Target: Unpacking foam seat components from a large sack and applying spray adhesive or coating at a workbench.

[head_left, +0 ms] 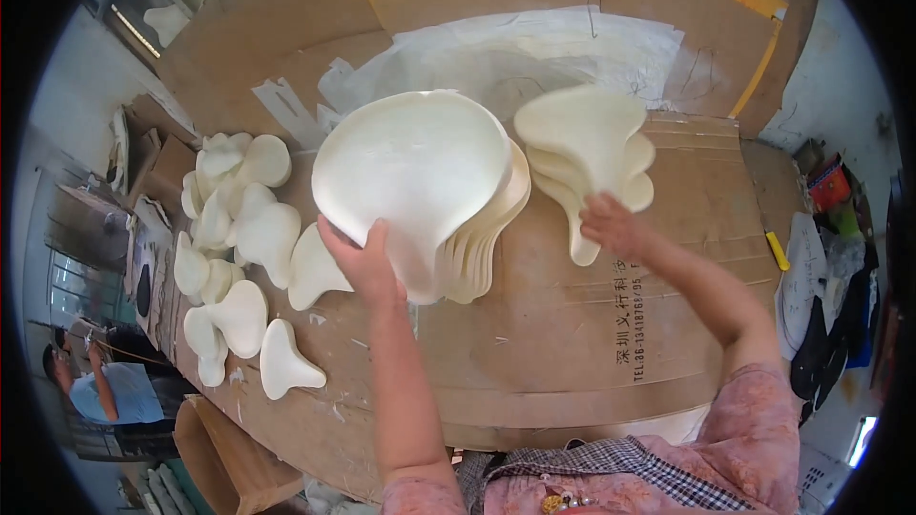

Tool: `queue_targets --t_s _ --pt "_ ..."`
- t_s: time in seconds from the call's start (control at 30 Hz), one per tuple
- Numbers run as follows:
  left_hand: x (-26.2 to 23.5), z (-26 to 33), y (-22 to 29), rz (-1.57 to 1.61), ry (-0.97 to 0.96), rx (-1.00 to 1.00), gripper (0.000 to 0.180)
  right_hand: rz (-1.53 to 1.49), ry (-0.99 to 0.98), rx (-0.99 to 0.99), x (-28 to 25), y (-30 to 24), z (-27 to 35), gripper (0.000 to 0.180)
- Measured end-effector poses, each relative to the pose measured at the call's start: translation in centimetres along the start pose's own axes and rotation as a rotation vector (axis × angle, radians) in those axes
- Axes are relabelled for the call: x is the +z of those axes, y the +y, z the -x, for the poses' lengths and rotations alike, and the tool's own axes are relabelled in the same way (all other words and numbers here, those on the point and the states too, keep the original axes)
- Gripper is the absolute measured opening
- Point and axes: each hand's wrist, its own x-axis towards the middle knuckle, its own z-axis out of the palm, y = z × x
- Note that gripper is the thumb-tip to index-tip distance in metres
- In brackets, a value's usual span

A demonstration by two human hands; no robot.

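Note:
My left hand [367, 262] grips the narrow end of a large cream bicycle saddle pad [410, 167], thumb on its hollow front face. Right behind and beside it stands a nested row of similar pads [482, 238], partly hidden by the front one. To the right, my right hand [611, 226] is closed at the nose of another cream saddle pad [584, 129]; hand and pad are slightly blurred. That pad lies over several more pads [637, 176], whose rounded edges show at its right side.
Loose cream pads [267, 229] lie heaped at the left of the cardboard-covered table [544, 353]. A yellow-handled tool [777, 251] sits at the right edge near dark scraps [825, 343]. An open carton [229, 458] stands lower left; another person [114, 386] is beyond it.

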Motion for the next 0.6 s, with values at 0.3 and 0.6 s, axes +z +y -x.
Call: queue_targets --t_s 0.3,0.6 --pt "-2.0 1.0 0.8 0.273 0.021 -0.038 0.066 -0.245 -0.027 0.244 -2.5 -4.0 -3.7 0.025" --pt "-2.6 3.8 -1.2 0.206 -0.037 -0.207 0.061 -0.264 0.018 1.364 -2.4 -0.5 -6.0 0.043"
